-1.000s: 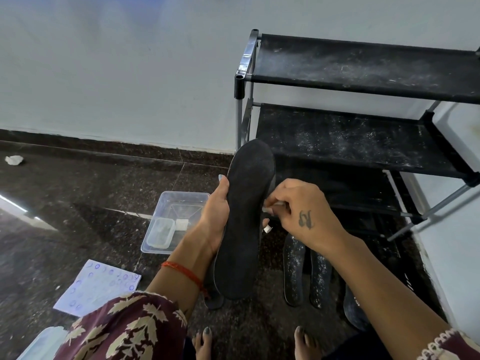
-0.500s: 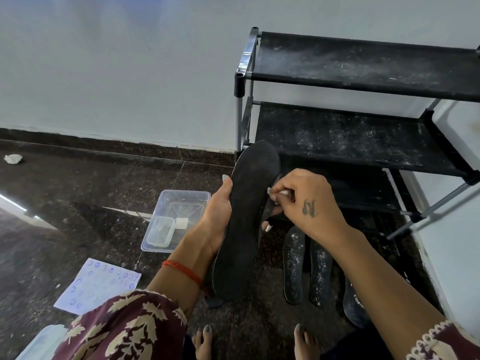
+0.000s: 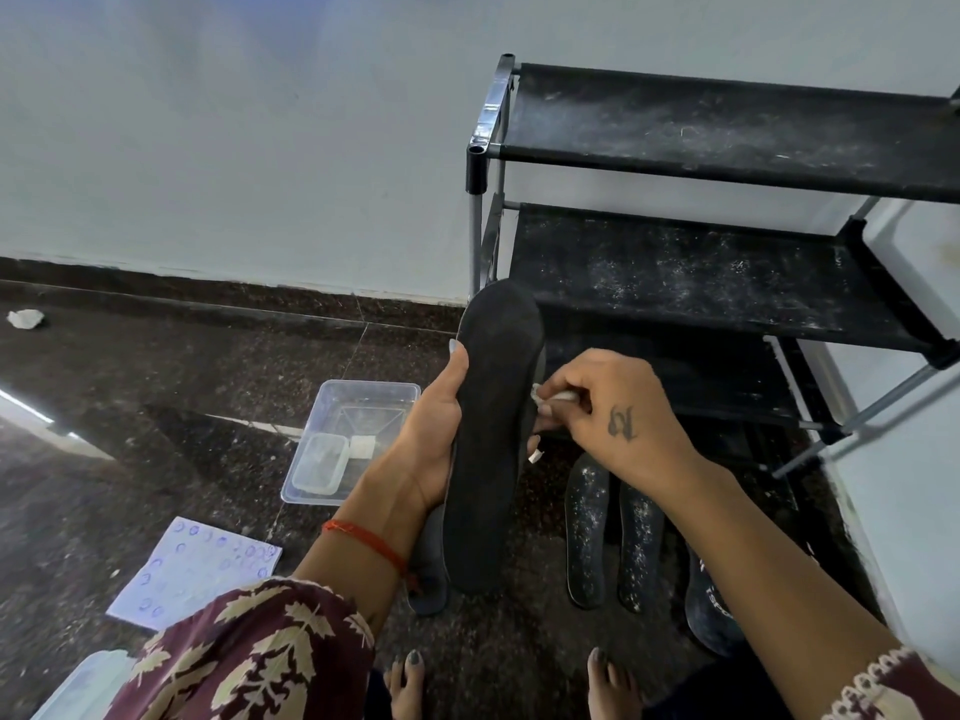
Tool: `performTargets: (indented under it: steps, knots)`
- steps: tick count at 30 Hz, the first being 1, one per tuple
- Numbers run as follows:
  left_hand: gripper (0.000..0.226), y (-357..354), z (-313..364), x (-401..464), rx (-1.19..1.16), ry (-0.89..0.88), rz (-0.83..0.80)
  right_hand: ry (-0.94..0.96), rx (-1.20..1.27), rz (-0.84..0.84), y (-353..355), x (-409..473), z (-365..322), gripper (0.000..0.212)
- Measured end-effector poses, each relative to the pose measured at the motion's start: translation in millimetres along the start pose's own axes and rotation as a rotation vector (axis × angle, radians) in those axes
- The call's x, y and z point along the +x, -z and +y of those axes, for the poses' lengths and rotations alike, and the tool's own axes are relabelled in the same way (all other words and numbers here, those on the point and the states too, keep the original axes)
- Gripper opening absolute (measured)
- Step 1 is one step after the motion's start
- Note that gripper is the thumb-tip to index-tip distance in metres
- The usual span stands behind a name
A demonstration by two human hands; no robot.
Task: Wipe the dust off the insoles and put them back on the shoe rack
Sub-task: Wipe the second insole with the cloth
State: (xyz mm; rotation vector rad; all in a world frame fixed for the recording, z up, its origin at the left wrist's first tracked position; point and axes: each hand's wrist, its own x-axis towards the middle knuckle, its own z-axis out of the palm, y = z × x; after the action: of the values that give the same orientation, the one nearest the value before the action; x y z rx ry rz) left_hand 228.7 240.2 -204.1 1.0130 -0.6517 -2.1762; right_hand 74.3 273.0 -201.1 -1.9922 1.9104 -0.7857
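Dark grey foam, long and rounded at the toe: that is the insole held upright at the middle of the view, its toe end pointing to twelve o'clock. The left hand grips it along its nine o'clock edge, thumb stretched up the side and the other fingers hidden behind it. At its three o'clock edge the right hand curls its fingers round a small white wipe, pinching it against the insole's rim. Behind, from twelve to three o'clock, stands the black fabric-shelved shoe rack with metal tubes, its shelves speckled with white dust. On the dark speckled stone floor at five o'clock lie two dusty black insoles side by side, toes toward the rack. At nine o'clock from the held insole sits a clear plastic tub with a smaller clear box inside. A white paper sheet with blue circles lies at seven o'clock.
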Motion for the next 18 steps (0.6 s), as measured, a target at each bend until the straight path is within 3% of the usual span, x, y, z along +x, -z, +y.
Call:
performTargets:
  steps: [7,12,13,18]
  knots:
    - [0.062,4,-1,4,0.017,-0.015,0.078,0.039,0.035,-0.183,-2,-2,-11,0.009]
    - [0.069,6,-2,7,-0.021,0.001,0.059,0.008,0.247,-0.515,7,-7,-14,0.015]
    - [0.069,7,-1,7,-0.023,-0.002,0.047,0.000,0.270,-0.497,10,-7,-12,0.014]
    - [0.061,6,-3,9,-0.013,-0.006,0.048,0.011,0.081,0.015,6,-4,-10,0.008]
